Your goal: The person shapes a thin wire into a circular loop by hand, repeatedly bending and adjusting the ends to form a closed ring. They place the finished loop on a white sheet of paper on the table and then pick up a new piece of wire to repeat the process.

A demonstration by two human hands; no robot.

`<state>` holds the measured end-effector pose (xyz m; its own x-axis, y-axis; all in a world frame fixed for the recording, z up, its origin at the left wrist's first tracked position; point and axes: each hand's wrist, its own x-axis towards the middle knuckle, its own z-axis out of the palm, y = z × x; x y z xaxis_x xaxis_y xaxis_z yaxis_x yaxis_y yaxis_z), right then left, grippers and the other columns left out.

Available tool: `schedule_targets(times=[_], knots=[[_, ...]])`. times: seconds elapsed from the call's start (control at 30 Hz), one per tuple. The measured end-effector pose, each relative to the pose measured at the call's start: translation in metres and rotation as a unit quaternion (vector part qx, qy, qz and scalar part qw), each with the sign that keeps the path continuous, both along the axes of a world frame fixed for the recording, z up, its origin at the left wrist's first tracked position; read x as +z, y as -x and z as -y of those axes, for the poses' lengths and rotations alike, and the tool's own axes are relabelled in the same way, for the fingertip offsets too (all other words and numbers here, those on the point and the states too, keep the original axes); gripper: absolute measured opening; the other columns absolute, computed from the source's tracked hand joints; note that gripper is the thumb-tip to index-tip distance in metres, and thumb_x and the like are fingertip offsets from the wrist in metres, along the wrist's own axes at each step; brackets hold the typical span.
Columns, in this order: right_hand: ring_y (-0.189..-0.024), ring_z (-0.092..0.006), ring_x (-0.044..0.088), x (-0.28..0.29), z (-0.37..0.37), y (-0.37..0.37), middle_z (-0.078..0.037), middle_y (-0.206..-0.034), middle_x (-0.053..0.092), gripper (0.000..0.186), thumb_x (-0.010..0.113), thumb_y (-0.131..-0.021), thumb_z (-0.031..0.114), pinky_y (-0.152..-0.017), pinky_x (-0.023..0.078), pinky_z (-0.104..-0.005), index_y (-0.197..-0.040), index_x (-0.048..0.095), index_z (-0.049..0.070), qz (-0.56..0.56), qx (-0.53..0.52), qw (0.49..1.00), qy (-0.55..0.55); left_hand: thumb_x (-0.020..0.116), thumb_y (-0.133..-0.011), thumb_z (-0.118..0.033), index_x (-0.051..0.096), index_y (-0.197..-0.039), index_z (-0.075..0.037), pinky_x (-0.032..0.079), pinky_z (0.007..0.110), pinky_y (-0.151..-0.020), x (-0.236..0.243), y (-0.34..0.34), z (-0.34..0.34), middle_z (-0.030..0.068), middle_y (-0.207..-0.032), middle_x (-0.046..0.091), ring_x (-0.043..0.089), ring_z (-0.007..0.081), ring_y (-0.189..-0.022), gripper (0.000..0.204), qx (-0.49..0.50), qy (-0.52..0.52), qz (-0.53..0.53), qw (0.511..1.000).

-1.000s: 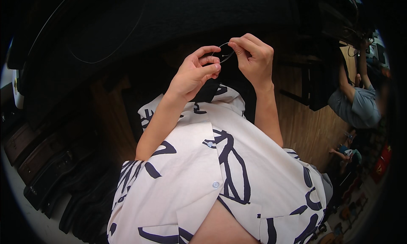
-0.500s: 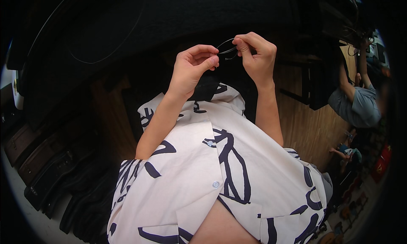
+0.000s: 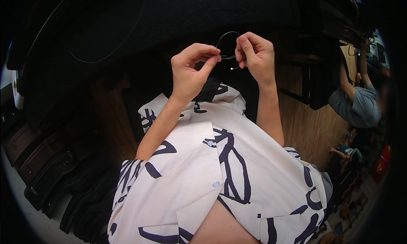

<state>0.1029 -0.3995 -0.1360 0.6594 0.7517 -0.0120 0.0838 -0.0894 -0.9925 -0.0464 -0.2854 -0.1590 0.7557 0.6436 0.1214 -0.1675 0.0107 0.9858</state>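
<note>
A thin, shiny guitar string (image 3: 229, 31) is wound into a small loop between my two hands, over a dark surface. My left hand (image 3: 188, 70) pinches one side of the loop between thumb and fingertips. The other side is held by my right hand (image 3: 259, 57), its thumb pressed against curled fingers. Just below the right fingertips a short tail of the string sticks out, tipped with a small bright ball end (image 3: 232, 68). The parts of the string inside both grips are hidden by the fingers.
A dark tabletop (image 3: 190, 15) lies beyond my hands, with a thin curved wire (image 3: 101, 60) on its left. Dark cases (image 3: 48, 159) stand at lower left. At right, a person in a grey shirt (image 3: 358, 106) works over a wooden floor (image 3: 313, 134); small guitars (image 3: 360, 201) show farther down.
The loop has opened wider and rounder, its top arc rising. My right hand has turned and shifted slightly, and the ball end now hangs lower. My left hand keeps its pinch.
</note>
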Motion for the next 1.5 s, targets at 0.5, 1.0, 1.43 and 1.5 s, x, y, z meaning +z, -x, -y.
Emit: schedule_targets(times=[0.5, 1.0, 1.43, 1.5], knots=[[-0.056, -0.0106, 0.063, -0.007, 0.001, -0.001, -0.005, -0.072, 0.065, 0.031, 0.054, -0.104, 0.023, -0.048, 0.045, -0.0203, -0.084, 0.064, 0.001, -0.051, 0.012, 0.998, -0.038, 0.071, -0.09, -0.007, 0.071, -0.103, 0.001, 0.054, 0.024, -0.072, -0.007, -0.001, 0.003, 0.0077, -0.092, 0.073, 0.07, 0.0145, -0.083, 0.015, -0.081, 0.12, -0.037, 0.989], [-0.052, -0.008, 0.062, -0.007, -0.003, 0.009, -0.003, -0.062, 0.064, 0.024, 0.064, -0.097, 0.017, -0.046, 0.044, -0.02, -0.082, 0.07, -0.001, 0.009, -0.051, 0.999, 0.015, 0.068, -0.092, -0.002, 0.069, -0.098, 0.001, 0.054, 0.023, -0.071, -0.004, -0.001, 0.001, 0.0074, -0.099, 0.066, 0.068, 0.0135, -0.086, 0.007, -0.013, 0.065, 0.047, 0.997], [-0.051, -0.0053, 0.056, -0.009, 0.0, 0.009, 0.0, -0.056, 0.059, 0.026, 0.064, -0.096, 0.017, -0.048, 0.039, -0.0213, -0.077, 0.069, -0.001, 0.071, -0.043, 0.994, 0.066, 0.066, -0.094, -0.005, 0.07, -0.104, -0.001, 0.053, 0.023, -0.069, -0.007, 0.0, 0.004, 0.0069, -0.1, 0.07, 0.07, 0.0157, -0.089, 0.011, 0.002, 0.072, 0.077, 0.994], [-0.051, -0.0051, 0.055, -0.008, -0.001, 0.009, 0.0, -0.056, 0.059, 0.027, 0.063, -0.096, 0.017, -0.049, 0.038, -0.0216, -0.076, 0.068, -0.001, 0.052, -0.04, 0.996, 0.063, 0.066, -0.094, -0.004, 0.07, -0.105, 0.0, 0.053, 0.023, -0.069, -0.007, 0.0, 0.002, 0.0067, -0.096, 0.07, 0.07, 0.0158, -0.089, 0.012, -0.001, 0.079, 0.072, 0.994]])
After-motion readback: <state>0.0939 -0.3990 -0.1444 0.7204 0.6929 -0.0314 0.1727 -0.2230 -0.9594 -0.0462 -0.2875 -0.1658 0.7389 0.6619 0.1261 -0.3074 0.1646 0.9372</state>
